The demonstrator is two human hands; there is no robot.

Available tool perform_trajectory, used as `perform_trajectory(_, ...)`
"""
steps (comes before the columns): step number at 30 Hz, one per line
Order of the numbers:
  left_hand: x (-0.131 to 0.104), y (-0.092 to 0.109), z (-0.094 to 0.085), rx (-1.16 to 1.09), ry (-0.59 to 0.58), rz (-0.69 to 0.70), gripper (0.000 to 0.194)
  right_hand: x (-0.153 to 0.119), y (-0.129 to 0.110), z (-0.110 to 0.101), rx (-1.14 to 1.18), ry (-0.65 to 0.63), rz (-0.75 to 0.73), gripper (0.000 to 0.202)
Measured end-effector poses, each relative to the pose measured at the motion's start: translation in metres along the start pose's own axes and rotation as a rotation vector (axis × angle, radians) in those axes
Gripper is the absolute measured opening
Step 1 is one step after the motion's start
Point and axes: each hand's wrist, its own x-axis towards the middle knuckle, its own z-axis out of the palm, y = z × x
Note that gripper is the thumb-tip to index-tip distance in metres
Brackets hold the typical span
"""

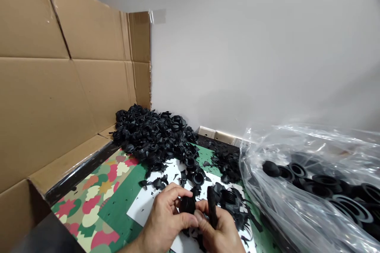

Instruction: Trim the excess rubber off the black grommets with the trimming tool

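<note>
My left hand (166,215) is closed around a small black ribbed rubber piece (187,204), gripped between thumb and fingers. Close against it, my right hand (218,227) pinches with thumb and forefinger at the piece's right edge. A dark elongated object (212,205) stands up out of the right hand's grip; whether it is a tool handle or a rubber strip I cannot tell. Beneath both hands lies a white sheet (139,205) strewn with black scraps. Just beyond the fingers rests a round black rubber piece (198,178), and more ribbed pieces and scraps (230,197) lie to the right.
A large heap of black rubber pieces (154,134) fills the back left, beside a cardboard wall (97,47). On the right, a clear plastic bag (255,182) contains black rubber rings and ribbed parts (323,184). Patterned board (97,193) covers the left; a pale wall (252,47) stands behind.
</note>
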Motion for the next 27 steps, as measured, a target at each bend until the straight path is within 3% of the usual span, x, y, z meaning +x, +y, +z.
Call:
perform_trajectory(6,0.002,0.008,0.003,-0.095,-0.011,-0.037,0.034,0.001,0.004,0.002,0.01,0.062,-0.026,0.041)
perform_trajectory(12,0.005,0.006,0.001,-0.082,0.078,-0.076,0.02,0.003,0.009,0.002,0.154,0.108,0.026,0.048)
perform_trajectory(16,0.005,0.003,-0.001,-0.039,0.109,-0.003,0.017,0.003,0.01,0.002,0.182,0.085,0.019,0.047)
perform_trajectory(24,0.006,0.009,0.001,-0.097,0.061,-0.018,0.009,0.002,0.001,0.003,0.179,-0.047,0.087,0.045)
perform_trajectory(27,0.004,0.011,0.002,-0.045,0.087,-0.03,0.007,0.001,-0.003,0.001,0.077,-0.003,0.051,0.05)
